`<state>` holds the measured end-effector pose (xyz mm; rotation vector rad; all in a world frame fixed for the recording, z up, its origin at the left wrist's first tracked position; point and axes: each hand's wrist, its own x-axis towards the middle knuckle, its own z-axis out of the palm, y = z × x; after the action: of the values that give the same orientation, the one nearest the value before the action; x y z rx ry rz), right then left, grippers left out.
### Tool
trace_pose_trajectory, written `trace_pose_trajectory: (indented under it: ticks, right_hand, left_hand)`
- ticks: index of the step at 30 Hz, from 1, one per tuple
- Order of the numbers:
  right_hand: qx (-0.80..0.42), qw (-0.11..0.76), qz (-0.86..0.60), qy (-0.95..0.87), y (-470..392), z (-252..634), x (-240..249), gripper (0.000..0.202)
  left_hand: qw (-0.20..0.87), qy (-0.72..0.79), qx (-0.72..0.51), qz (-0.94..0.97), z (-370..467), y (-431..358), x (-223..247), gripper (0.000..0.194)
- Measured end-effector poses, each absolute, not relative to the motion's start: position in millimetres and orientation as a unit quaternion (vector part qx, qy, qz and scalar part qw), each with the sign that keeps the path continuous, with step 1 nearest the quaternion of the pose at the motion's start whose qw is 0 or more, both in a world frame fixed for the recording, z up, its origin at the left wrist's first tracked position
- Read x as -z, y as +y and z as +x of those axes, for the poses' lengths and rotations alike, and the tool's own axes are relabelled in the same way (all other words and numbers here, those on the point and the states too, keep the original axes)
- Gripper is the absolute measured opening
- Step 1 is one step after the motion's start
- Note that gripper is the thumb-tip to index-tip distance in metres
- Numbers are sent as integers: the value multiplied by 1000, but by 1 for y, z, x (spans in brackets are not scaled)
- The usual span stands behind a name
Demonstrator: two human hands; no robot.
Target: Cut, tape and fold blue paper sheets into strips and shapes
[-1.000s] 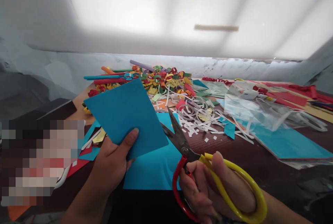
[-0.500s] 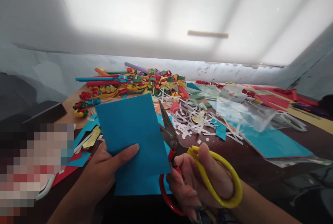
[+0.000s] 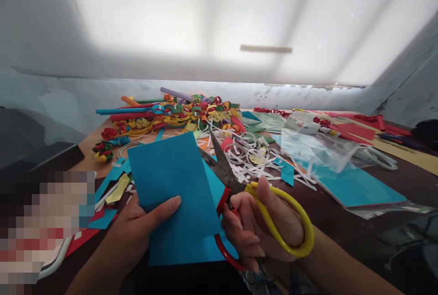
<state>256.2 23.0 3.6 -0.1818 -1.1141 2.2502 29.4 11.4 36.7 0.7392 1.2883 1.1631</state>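
My left hand (image 3: 150, 222) pinches a blue sheet of paper (image 3: 171, 171), its thumb flat on the front. A second blue layer shows below and to the right of that sheet. My right hand (image 3: 249, 226) grips a pair of scissors (image 3: 226, 174) with one yellow handle loop and one red loop. The blades are parted and point up and away, beside the sheet's right edge. One blade tip reaches close to that edge; whether it touches the paper is hard to tell.
White paper strips and scraps (image 3: 253, 153) lie beyond the scissors. Colourful paper chains (image 3: 191, 112) are heaped at the back. Plastic-wrapped blue paper (image 3: 359, 185) is at right. A black box (image 3: 58, 155) and blue and yellow scraps (image 3: 118, 187) sit at left.
The scissors have turned slightly and the lower blade now shows apart from the upper one, near the sheet's edge. The whole view has shifted a little.
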Motion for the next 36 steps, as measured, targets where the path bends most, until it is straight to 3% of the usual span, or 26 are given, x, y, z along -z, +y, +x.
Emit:
trace_pose_trajectory:
  ticks: [14,22,25,27,29,33,36]
  right_hand:
    - [-847,302,-77,-430,29,258,-2,75]
    - [-810,381,-116,-430,38,264,-22,76]
    - [-669,411,-259,-562,45,287,-41,79]
    - [-444,382,-431,-686,50,307,-53,77]
    - [-333,351,-531,-696,54,326,-62,62]
    - [-53,127,-752,-645,62,348,-63,50]
    - [-26,69,-755,-652,66,353,-56,41]
  left_hand:
    - [563,582,-467,356,28,10,-35,78]
    - [549,612,-452,346,27,9,-35,89]
    - [541,624,-450,339,30,9,-39,87]
    - [538,615,-454,354,32,9,-42,82]
    - [527,602,-467,377,34,10,-43,77]
    - [489,613,-475,399,37,12,-43,67]
    - [442,647,-473,403,37,13,-43,69]
